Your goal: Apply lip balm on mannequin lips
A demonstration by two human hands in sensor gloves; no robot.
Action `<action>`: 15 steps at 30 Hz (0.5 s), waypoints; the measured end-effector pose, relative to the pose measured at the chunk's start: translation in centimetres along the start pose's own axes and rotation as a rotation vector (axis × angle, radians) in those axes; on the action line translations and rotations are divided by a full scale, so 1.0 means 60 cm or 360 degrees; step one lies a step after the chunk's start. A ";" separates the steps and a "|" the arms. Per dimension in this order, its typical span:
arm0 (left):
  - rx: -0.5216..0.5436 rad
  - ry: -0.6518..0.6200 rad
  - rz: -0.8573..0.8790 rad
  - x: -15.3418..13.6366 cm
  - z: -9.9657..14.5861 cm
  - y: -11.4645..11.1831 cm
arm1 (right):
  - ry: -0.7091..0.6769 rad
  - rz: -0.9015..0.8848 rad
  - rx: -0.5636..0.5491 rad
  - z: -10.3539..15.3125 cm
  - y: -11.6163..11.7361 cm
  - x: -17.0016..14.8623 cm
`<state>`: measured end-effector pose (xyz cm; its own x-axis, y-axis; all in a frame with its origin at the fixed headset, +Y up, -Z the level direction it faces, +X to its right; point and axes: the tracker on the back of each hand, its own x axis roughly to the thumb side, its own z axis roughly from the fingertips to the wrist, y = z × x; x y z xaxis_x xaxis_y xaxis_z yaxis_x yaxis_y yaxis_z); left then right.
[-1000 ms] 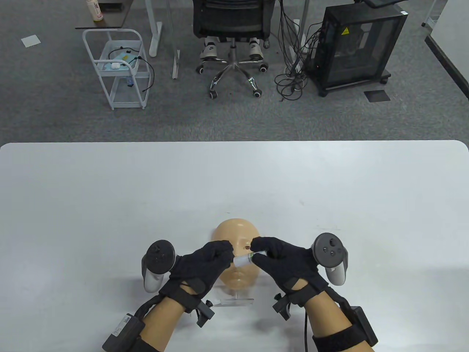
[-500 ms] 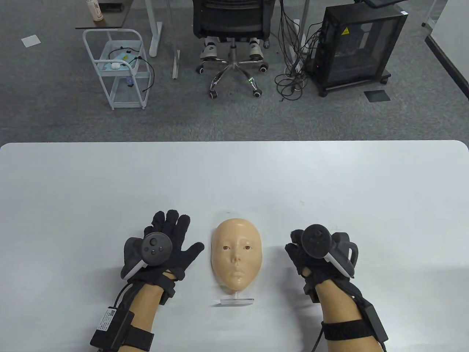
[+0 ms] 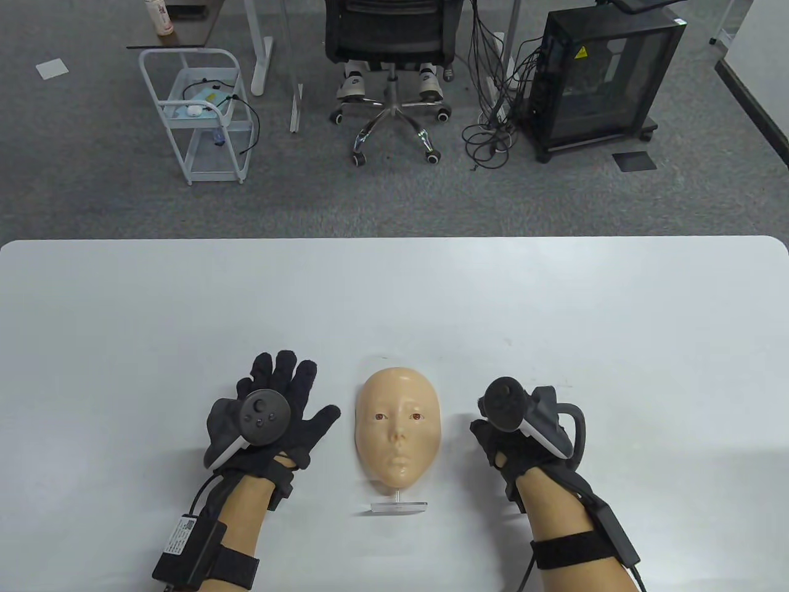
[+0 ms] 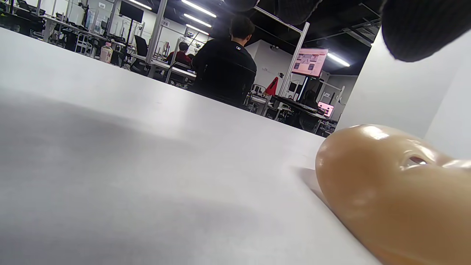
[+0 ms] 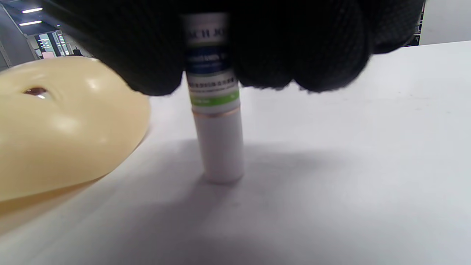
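Note:
The mannequin face [image 3: 397, 431] lies tilted on a clear stand [image 3: 399, 507] near the table's front middle; its lips [image 3: 399, 461] are uncovered. My left hand [image 3: 305, 394] lies open with fingers spread on the table, left of the face and holding nothing. My right hand [image 3: 490, 431] is closed just right of the face. In the right wrist view its fingers [image 5: 294, 48] grip a white lip balm tube [image 5: 217, 110] with a green band, upright, capped end down on the table. The tube is hidden in the table view. The face also shows in the left wrist view [image 4: 397, 191] and the right wrist view [image 5: 62, 129].
The white table [image 3: 394, 296] stretches far behind and to both sides of the hands. Beyond its far edge on the floor stand an office chair [image 3: 391, 37], a white cart [image 3: 197, 117] and a black cabinet [image 3: 604, 74].
A second ago both hands held the tube together above the face. They have moved apart: the left hand now lies open at the left, the right hand carried the tube down to the right.

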<state>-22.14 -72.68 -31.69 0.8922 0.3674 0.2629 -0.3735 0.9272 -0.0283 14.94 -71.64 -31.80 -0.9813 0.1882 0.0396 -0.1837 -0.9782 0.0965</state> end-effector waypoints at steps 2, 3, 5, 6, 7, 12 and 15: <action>0.0003 -0.0002 -0.0008 0.001 0.000 0.001 | -0.0001 0.0003 0.0012 -0.002 0.004 0.000; 0.0004 -0.0004 -0.0005 0.001 0.000 0.001 | 0.0002 0.0003 0.0024 -0.002 0.006 -0.001; 0.0001 -0.0006 -0.0005 0.001 -0.001 -0.001 | 0.0003 -0.0007 0.0045 -0.002 0.006 -0.002; -0.0001 -0.0006 -0.0011 0.001 -0.001 -0.001 | 0.0006 -0.0010 0.0041 0.000 0.004 -0.003; -0.0003 -0.0006 -0.0011 0.001 -0.001 -0.001 | 0.0001 -0.0015 0.0031 0.005 -0.003 -0.004; 0.0013 -0.0007 -0.0006 0.001 -0.001 0.000 | -0.0099 -0.0211 -0.0323 0.032 -0.038 -0.012; 0.0017 -0.0002 0.0005 0.003 -0.002 -0.003 | -0.0214 -0.0250 -0.0567 0.038 -0.042 -0.005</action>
<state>-21.89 -72.74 -31.73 0.8907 0.3700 0.2641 -0.3788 0.9253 -0.0186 15.83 -69.01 -29.77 -0.9278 0.3246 0.1840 -0.3624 -0.9011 -0.2379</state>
